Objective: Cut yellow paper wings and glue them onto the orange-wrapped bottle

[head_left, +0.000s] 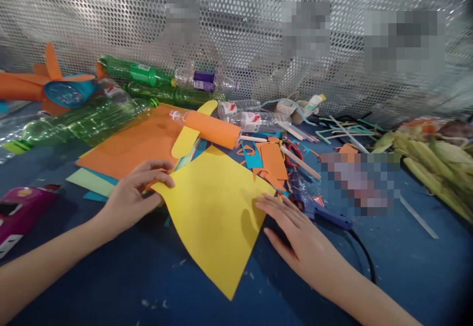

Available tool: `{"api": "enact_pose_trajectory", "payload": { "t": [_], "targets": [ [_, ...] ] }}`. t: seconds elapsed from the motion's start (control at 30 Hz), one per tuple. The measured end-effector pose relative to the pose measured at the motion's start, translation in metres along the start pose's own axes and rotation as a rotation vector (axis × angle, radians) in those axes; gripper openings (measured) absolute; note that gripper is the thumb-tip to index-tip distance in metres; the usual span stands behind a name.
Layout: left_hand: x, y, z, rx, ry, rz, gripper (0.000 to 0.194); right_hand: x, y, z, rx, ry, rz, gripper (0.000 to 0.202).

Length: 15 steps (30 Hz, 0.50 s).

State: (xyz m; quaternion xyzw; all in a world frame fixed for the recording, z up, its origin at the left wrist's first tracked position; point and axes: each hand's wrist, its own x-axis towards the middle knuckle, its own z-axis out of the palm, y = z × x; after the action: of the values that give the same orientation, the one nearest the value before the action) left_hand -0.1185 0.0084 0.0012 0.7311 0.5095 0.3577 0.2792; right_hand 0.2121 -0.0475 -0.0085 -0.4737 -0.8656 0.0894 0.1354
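A yellow sheet of paper [214,207] is turned cornerwise in front of me, one corner pointing toward me and its left side lifted and curved. My left hand [138,190] pinches the left corner between thumb and fingers. My right hand [288,227] lies over the right corner, fingers stretched out, the thumb apart below the edge. Just beyond the sheet is a plastic bottle wrapped in orange paper [216,127], with yellow rounded paper strips [185,142] sticking out on both sides of it.
Orange sheets [121,143] lie at left, near green bottles [92,121] and a purple device [25,212]. Paper scraps [273,161], red-handled scissors [294,152] and a blue glue gun [325,212] are at right. Corn husks [436,163] lie far right. A perforated silvery screen [244,35] stands behind.
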Motion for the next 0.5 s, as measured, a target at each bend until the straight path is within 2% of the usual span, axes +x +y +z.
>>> {"api": "enact_pose_trajectory", "payload": {
  "t": [0.1, 0.17, 0.23, 0.27, 0.43, 0.5],
  "targets": [
    [-0.006, 0.010, 0.002, 0.138, -0.077, 0.323, 0.019, -0.004, -0.005, -0.009, 0.022, 0.022, -0.032, 0.044],
    [-0.011, 0.015, 0.007, 0.158, -0.136, 0.438, 0.022, -0.007, -0.014, -0.015, 0.084, -0.024, -0.130, 0.059],
    [-0.016, 0.016, 0.012, 0.149, -0.191, 0.481, 0.023, -0.009, -0.023, -0.020, 0.125, -0.096, -0.206, 0.073],
    [-0.019, 0.016, 0.014, 0.141, -0.212, 0.488, 0.022, -0.010, -0.026, -0.020, 0.132, -0.126, -0.208, 0.073],
    [-0.023, 0.011, 0.019, 0.144, -0.288, 0.461, 0.015, -0.011, -0.022, -0.021, 0.136, -0.225, -0.017, 0.023],
    [-0.022, 0.011, 0.019, 0.154, -0.301, 0.438, 0.014, -0.013, -0.015, -0.024, 0.174, -0.239, -0.016, 0.025]
  ]
}}
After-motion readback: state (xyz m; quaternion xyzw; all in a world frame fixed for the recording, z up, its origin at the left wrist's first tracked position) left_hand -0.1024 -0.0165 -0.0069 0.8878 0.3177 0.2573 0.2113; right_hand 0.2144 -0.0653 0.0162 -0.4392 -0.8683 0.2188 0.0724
